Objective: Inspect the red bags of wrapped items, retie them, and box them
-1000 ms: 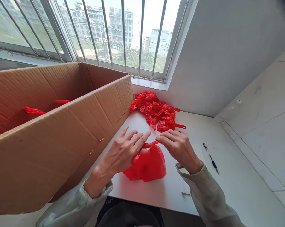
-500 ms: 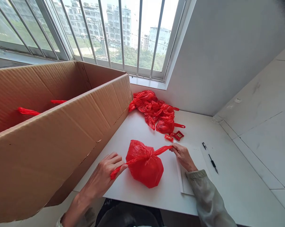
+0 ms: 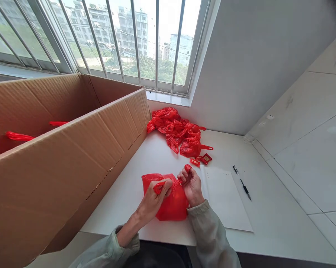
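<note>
White worktop [image 3: 162, 156] by window: left hand [image 3: 154, 197] and right hand [image 3: 190, 184], apart half a second ago, now together, both clamped on red bag [image 3: 170, 204] handles — knot closing.

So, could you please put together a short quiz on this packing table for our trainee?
1. True or false: both hands grip the handles of the red bag.
2. What lies right of the white sheet? A) scissors B) a pen C) tape
3. What stands left of the hands?

Key:
1. True: left hand and right hand each pinch a handle.
2. B, the pen.
3. The cardboard box.
</note>
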{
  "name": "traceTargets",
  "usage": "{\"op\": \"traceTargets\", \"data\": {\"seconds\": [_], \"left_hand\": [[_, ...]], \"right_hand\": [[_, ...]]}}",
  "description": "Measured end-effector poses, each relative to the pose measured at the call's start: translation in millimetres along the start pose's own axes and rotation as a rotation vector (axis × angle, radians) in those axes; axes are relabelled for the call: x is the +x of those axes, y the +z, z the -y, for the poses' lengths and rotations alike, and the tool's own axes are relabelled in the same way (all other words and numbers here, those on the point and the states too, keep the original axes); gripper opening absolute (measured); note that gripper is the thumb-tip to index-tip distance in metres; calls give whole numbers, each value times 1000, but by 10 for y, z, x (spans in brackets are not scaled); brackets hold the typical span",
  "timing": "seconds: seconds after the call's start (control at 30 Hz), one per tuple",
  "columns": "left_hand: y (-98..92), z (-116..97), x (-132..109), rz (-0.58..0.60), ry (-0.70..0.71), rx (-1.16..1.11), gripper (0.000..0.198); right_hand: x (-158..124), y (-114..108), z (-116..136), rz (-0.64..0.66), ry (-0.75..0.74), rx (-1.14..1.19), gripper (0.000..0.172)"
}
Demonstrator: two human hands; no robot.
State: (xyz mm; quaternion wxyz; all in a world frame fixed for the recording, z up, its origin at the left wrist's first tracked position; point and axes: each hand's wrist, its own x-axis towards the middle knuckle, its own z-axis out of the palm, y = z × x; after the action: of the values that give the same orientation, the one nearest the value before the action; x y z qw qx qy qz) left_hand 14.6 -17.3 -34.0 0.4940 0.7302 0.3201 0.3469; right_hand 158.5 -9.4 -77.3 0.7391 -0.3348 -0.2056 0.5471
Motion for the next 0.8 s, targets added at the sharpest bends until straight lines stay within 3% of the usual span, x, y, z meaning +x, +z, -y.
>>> {"op": "traceTargets", "data": {"seconds": [0.13,0.3,0.4,0.53,0.67,0.8], "left_hand": [[-31,1,-30,-87,-61,117,28],[26,83,-75,-41,33,219,8],[32,155,-111,-39,122,166,12],[-65,97,-122,-16,57,149,9],[-158,20,-101,-39,-2,110,23],[-204,52,-106,-71,-82,48,26]], "right_hand": [[-216,47,204,97,-91,-152,18],[-568,285,491,520,-487,-971,15],[-577,346,553,718,-510,-1094,26],[-372,245,550,747,-400,-1157,47],[-208,160,514,807,-445,-1359,29],[-307,166,487,670,-586,-1492,26]]}}
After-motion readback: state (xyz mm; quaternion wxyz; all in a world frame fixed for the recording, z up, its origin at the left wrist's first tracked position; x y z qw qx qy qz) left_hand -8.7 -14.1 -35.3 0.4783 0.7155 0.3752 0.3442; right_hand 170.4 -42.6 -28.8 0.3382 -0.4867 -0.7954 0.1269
